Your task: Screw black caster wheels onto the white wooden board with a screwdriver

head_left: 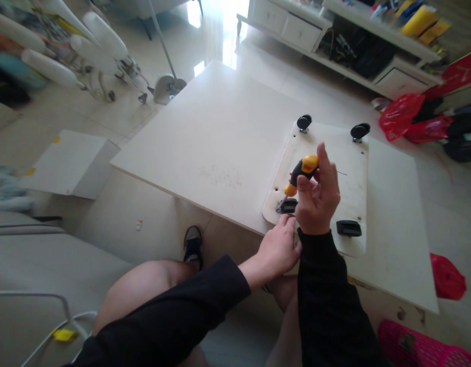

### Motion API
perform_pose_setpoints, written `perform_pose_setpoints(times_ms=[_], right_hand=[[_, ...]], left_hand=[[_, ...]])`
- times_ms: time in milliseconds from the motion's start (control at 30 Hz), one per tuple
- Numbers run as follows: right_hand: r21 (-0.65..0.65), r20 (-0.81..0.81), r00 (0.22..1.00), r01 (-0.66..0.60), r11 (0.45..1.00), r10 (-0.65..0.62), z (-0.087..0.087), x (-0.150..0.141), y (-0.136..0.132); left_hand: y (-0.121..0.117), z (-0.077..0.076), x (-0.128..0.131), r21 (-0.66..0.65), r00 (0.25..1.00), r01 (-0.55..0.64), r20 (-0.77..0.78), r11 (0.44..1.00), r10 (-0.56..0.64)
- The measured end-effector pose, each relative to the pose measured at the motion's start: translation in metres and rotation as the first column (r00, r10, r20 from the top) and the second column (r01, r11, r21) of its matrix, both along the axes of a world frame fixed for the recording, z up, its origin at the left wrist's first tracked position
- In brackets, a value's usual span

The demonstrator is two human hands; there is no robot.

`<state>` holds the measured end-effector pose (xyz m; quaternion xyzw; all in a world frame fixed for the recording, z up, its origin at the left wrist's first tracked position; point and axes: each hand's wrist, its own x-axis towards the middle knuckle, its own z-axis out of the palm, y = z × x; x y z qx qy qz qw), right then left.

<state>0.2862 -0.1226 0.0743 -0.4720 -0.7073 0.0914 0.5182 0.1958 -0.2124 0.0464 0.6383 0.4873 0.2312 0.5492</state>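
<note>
My right hand (318, 196) grips a screwdriver with a black and orange handle (302, 173), its tip down at a black caster (287, 205) on the near left corner of a small pale board (350, 153). The forefinger of that hand points up. My left hand (278, 247) rests at the board's near edge, right beside that caster, fingers curled; what they hold is hidden. Three more black casters sit at the board's other corners: two at the far edge (304, 122) (360, 131) and one at the near right (348, 228).
The small board lies on a large pale panel (220, 142) on the tiled floor. A white box (71, 163) lies left. A white drawer unit (296, 28) stands behind, red bags (401, 114) right, a pink basket (419, 349) at bottom right. My shoe (193, 243) is under the panel's edge.
</note>
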Motion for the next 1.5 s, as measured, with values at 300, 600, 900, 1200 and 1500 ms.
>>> perform_pose_setpoints(times_ms=[300, 600, 900, 1200, 1500], right_hand=[[0.014, -0.009, 0.999, -0.035, 0.999, 0.035, -0.003, 0.002, 0.000], [0.010, 0.035, 0.996, -0.081, 0.997, 0.081, 0.003, 0.004, -0.005], [0.049, 0.048, 0.988, -0.147, 0.988, 0.144, 0.014, 0.001, -0.010], [0.090, -0.030, 0.997, -0.065, 0.994, 0.068, 0.009, -0.001, -0.006], [0.185, -0.025, 0.994, -0.103, 0.977, 0.110, 0.009, -0.002, -0.004]], left_hand=[[-0.002, 0.003, -0.002, 0.015, 0.997, 0.049, -0.064, 0.999, -0.048], [-0.001, 0.002, -0.004, 0.075, 0.965, 0.142, -0.230, 0.987, -0.122], [-0.004, 0.000, -0.005, 0.138, 0.956, 0.181, -0.255, 0.974, -0.141], [-0.003, -0.001, -0.006, 0.113, 0.964, 0.170, -0.223, 0.979, -0.142], [-0.005, -0.002, -0.006, 0.113, 0.972, 0.153, -0.196, 0.982, -0.129]])
